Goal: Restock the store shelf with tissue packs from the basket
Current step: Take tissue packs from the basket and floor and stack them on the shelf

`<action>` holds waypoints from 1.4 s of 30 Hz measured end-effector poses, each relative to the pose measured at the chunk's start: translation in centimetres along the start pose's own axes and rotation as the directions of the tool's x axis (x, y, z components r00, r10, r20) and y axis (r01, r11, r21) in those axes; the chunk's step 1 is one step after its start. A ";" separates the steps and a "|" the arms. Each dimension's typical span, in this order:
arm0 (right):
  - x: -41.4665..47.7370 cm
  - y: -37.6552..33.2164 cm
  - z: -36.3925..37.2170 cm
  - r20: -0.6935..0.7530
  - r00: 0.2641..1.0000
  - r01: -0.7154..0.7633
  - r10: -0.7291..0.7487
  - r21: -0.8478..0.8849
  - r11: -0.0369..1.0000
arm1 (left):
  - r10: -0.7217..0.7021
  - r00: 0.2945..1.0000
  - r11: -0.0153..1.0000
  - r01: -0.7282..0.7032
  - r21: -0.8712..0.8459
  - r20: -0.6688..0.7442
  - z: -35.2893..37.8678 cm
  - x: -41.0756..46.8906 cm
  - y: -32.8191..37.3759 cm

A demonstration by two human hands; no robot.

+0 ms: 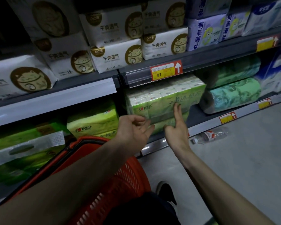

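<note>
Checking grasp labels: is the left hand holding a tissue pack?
No, the left hand is loosely curled and empty, in front of the green tissue pack.

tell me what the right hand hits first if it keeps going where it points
The green tissue pack on the shelf; the right hand looks almost on its front, though depth is unclear.
</note>
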State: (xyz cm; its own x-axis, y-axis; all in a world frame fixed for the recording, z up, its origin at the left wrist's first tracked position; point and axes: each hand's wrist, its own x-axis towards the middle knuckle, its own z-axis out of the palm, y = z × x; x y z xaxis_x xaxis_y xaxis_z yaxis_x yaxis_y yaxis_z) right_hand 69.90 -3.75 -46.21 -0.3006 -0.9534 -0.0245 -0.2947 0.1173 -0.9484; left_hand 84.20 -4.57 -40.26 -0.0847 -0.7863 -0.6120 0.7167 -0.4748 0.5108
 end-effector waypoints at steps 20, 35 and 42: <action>3.5 -2.9 -1.4 0.211 0.973 -0.053 0.089 -0.171 0.984 | 0.010 1.000 0.993 -0.007 0.118 -0.024 2.1 1.3 1.0; -8.5 -3.9 -10.0 0.003 0.995 -0.098 0.098 0.107 0.989 | -0.007 0.992 0.559 -0.103 0.823 0.128 6.6 -10.2 -3.0; -15.1 3.1 -14.7 -0.092 0.934 -0.317 0.346 0.240 0.918 | -0.189 0.959 0.343 -0.139 0.929 0.213 9.5 -12.5 -10.6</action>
State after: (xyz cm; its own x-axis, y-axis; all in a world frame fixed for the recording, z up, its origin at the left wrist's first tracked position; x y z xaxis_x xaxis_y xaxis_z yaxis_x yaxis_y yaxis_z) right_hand 60.21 15.05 -44.11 -0.4659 -0.8240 -0.3224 0.0424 0.3431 -0.9383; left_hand 71.10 6.56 -32.29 -0.3640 -0.7482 -0.5547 -0.3856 -0.4211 0.8210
